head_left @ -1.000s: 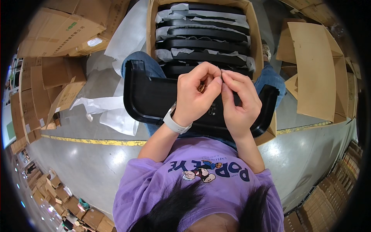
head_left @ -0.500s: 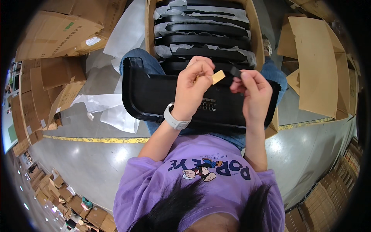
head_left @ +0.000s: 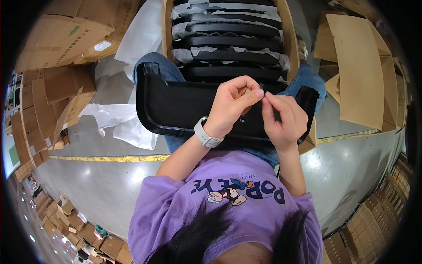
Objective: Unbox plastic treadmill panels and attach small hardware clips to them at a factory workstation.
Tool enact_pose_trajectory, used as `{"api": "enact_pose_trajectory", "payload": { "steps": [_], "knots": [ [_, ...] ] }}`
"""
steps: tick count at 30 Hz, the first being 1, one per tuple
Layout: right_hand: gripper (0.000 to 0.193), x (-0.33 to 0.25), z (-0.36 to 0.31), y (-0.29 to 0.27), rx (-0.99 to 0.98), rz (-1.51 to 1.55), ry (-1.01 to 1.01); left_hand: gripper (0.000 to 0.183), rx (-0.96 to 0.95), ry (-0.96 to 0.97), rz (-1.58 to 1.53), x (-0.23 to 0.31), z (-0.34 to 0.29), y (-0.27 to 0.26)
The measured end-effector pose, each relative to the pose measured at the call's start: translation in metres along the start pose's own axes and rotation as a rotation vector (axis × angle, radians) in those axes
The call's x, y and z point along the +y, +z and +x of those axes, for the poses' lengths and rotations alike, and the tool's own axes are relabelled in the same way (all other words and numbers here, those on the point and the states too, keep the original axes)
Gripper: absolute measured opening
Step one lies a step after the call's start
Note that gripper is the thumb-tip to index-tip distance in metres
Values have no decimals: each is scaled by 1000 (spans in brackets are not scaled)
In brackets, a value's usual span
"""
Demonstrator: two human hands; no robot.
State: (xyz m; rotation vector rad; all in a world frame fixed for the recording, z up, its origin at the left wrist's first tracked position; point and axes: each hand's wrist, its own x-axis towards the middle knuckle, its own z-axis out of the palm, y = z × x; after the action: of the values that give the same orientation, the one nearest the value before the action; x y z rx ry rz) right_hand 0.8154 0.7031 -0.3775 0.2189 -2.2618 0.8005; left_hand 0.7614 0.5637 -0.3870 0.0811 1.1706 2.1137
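A wide black plastic panel (head_left: pixel 184 103) with raised, rounded edges lies across my lap. Over its right half my two hands meet, thumb and fingertips nearly touching. My left hand (head_left: pixel 232 105), with a pale watch (head_left: pixel 206 133) on the wrist, is curled closed in a pinch. Facing it, my right hand (head_left: pixel 285 119) pinches thumb against fingers. Whatever small piece lies between the fingertips is too hidden to name. The panel's central markings are mostly covered by my left hand.
An open carton (head_left: pixel 285 33) in front of my knees holds several black panels (head_left: pixel 237 55) separated by white sheets. Cardboard boxes (head_left: pixel 70 39) stand at the left, and an opened carton (head_left: pixel 358 70) at the right. White wrapping (head_left: pixel 138 130) lies on the floor.
My hands have come together. The small tan piece in my left fingers and the small black piece in my right fingers are now out of sight.
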Motion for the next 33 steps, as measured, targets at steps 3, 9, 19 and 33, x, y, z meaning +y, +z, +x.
{"api": "enact_pose_trajectory", "payload": {
  "steps": [3, 9, 19, 33],
  "knots": [
    [16, 1, -1, -1, -77, 15, -46, 9, 30, 45, 106, -1, 0, -2],
    [16, 2, -4, -3, -96, 3, -136, 9, -19, -88, 21, -3, 0, -7],
    [16, -5, -6, -11, -183, 599, 856, 10, -88, -145, -188, -4, -6, -16],
    [13, 36, -37, -2, -830, 472, 1066, 25, 254, 110, 1077, 0, -16, -68]
  ]
}}
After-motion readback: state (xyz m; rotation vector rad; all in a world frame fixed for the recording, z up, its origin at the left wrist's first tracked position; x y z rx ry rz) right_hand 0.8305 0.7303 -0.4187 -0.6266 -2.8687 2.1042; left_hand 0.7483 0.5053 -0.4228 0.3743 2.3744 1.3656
